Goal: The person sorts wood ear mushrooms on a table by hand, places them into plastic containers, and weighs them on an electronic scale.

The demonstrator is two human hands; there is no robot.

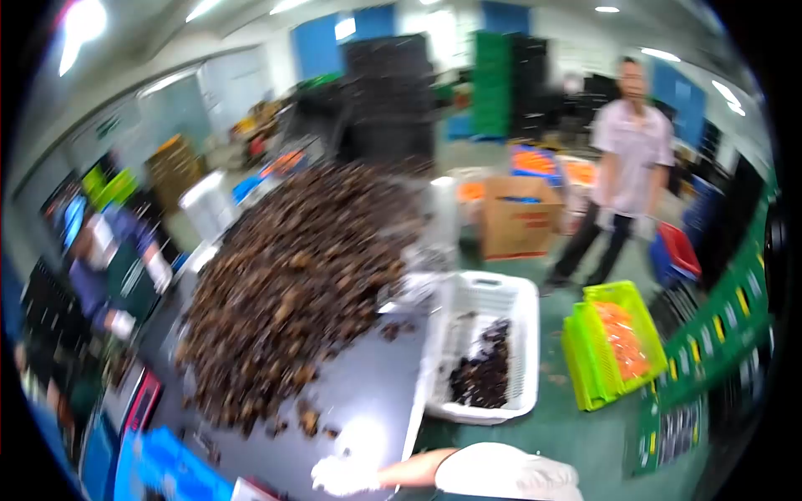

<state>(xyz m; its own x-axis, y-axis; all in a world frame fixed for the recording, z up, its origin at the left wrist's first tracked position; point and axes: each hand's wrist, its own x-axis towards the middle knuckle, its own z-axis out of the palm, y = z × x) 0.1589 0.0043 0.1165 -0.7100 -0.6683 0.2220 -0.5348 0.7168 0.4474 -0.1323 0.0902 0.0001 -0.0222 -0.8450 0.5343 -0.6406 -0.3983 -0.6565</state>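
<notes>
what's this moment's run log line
right white-gloved hand: over grey table | lumpy brown heap: on table | white plastic basket: beside table, dark pieces inside

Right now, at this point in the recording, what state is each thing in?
Brown heap: loosely piled, uncontained
Table: partly covered, partly bare
White basket: partly filled with dark pieces
Yellow-green basket: holding orange pieces
Cardboard box: open-topped
Right hand: white-gloved, by the bare tabletop; grip too blurred to judge

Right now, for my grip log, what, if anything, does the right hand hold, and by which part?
I can't tell: the gloved right hand is blurred and no held thing shows.
</notes>
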